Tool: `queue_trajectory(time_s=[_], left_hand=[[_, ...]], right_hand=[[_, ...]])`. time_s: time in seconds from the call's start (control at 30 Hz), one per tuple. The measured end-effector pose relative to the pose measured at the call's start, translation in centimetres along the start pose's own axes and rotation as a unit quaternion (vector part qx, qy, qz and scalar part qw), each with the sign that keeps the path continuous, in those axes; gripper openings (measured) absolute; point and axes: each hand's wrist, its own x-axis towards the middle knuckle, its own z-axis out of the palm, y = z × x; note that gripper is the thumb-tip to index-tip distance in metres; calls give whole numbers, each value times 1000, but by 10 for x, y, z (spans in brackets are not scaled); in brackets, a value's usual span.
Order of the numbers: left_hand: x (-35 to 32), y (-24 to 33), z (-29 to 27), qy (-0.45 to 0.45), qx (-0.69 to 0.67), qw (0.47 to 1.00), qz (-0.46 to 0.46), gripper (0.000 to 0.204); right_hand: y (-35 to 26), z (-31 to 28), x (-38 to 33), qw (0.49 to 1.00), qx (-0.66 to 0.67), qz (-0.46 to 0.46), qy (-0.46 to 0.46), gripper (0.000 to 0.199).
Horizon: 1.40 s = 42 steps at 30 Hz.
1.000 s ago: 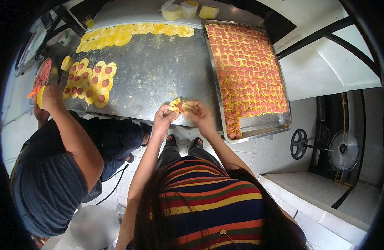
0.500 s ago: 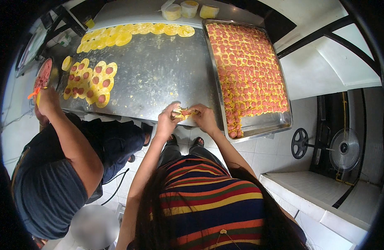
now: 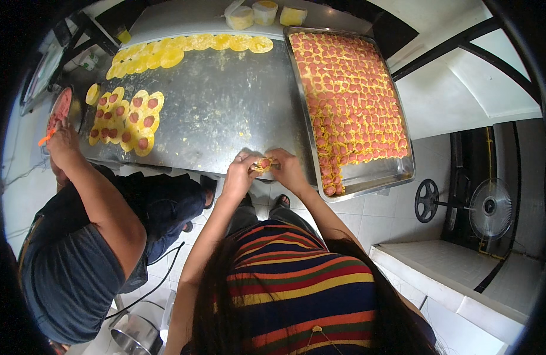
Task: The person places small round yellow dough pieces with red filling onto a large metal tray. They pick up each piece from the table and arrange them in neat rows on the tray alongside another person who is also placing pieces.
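Over the near edge of the metal worktable (image 3: 219, 100), I hold a small open-topped dumpling (image 3: 263, 165) with a yellow wrapper gathered round pink filling. The fingers of my left hand (image 3: 240, 173) close on one side of it, and my right hand (image 3: 289, 170) pinches the opposite side. Just right of my hands stands a large metal tray (image 3: 376, 176), filled with rows of similar dumplings (image 3: 356, 100). On the left of the table lie yellow round wrappers (image 3: 140, 125), each topped with a dab of pink filling.
Overlapping plain wrappers (image 3: 196, 42) line the far side. Behind them stand several plastic tubs (image 3: 264, 13). At left, a co-worker's hand (image 3: 64, 142) grips an orange-handled tool (image 3: 46, 139) beside a bowl of pink filling (image 3: 61, 106). A fan (image 3: 490, 204) stands at right.
The wrapper between my fingers has gone from spread wide to gathered closely around the filling. At left, the co-worker's hand has shifted slightly beside the bowl.
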Motion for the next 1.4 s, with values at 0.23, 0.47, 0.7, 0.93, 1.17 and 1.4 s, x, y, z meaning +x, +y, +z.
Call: queue_trajectory(time_s=[0.23,0.47,0.7,0.93,1.17,1.4], left_hand=[[0,13,0,-8,22,996,-88,33],[-1,16,-1,-22,90,995,-45,35],[-1,4,0,6,26,1000,-12,30],[-2,4,-2,10,86,996,15,29],[1,10,-3,-36,56,994,-84,28],[1,1,1,-35,99,994,-35,29]], right_hand=[[-6,-3,1,1000,-3,-19,0,28],[-5,0,-4,1000,11,-2,-10,32],[-13,-6,-6,1000,1,6,-15,27],[-8,-2,-3,1000,1,-14,-15,25],[-7,-5,-3,999,-3,-53,-6,25],[-4,-1,-7,999,-13,3,-47,31]])
